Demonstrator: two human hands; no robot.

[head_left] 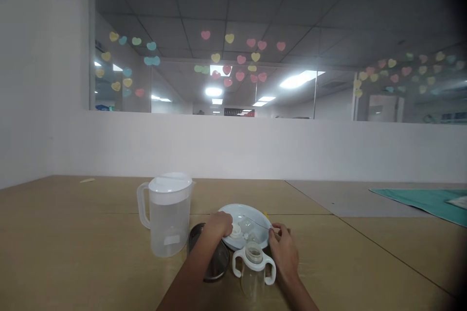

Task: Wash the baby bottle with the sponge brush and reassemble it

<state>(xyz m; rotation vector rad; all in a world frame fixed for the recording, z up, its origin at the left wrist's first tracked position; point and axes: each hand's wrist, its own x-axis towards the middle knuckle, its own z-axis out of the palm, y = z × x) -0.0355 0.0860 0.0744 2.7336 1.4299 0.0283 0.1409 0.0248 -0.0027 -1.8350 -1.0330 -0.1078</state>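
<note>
So the right hand (285, 248) pinches a thin stick (257, 222) over the plate (233, 212); can't tell what the curled left hand (220, 224) grips. Bottle (253, 274) blocks the near rim, metal bowl (219, 261) and jug (170, 226) sit left.

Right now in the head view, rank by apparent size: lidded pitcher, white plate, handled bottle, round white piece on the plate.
1. Lidded pitcher
2. White plate and handled bottle: unsure, bottle nearer camera
3. Round white piece
</note>
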